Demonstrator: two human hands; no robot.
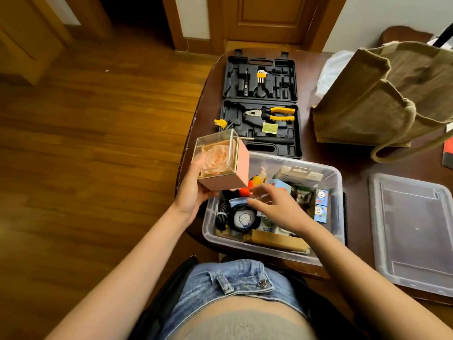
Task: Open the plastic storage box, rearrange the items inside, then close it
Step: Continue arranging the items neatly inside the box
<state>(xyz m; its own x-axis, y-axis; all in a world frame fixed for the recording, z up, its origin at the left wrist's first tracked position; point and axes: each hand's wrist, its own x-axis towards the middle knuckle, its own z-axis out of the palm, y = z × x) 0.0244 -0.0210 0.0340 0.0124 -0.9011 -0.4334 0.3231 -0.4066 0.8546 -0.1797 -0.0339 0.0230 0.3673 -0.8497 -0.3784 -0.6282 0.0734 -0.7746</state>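
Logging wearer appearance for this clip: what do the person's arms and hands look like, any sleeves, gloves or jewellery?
Both forearms are bare to the frame edge, with no sleeves. The left hand and right hand wear no gloves; no rings, watch or bracelets are visible. Fingers look uncovered, with short nails.

Wooden plank floor (98, 133), brown doors (267, 18), white wall (382, 18), dark table (355, 168).
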